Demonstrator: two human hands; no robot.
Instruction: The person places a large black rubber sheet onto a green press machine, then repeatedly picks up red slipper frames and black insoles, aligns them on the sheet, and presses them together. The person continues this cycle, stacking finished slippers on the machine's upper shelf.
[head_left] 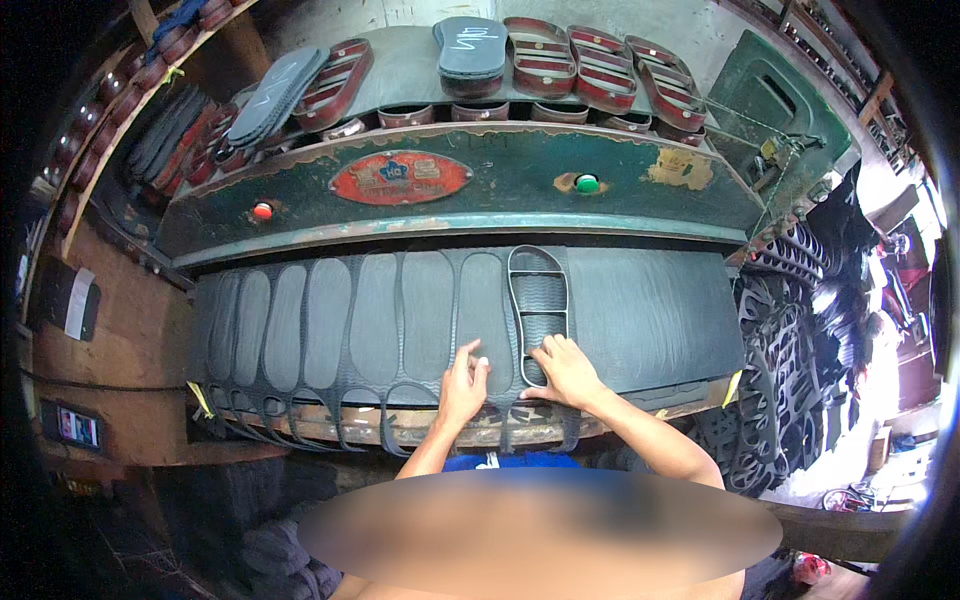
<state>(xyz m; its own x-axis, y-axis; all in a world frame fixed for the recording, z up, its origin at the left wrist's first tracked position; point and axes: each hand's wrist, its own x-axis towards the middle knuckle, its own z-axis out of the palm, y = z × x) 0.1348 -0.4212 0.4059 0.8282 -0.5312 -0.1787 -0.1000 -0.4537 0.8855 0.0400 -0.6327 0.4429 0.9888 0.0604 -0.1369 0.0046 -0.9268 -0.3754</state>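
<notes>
Head view: right hand (566,370) rests spread fingers on the die (538,312), its long axis toward twelve o'clock; left hand (462,385), fingers loosely apart, presses the sheet (640,310) at nine o'clock.

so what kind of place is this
Most likely a small footwear workshop cutting shoe soles: a dark rubber sheet full of sole-shaped cutouts, a sole-shaped cutting die under the right hand, and more dies on the green press.
</notes>
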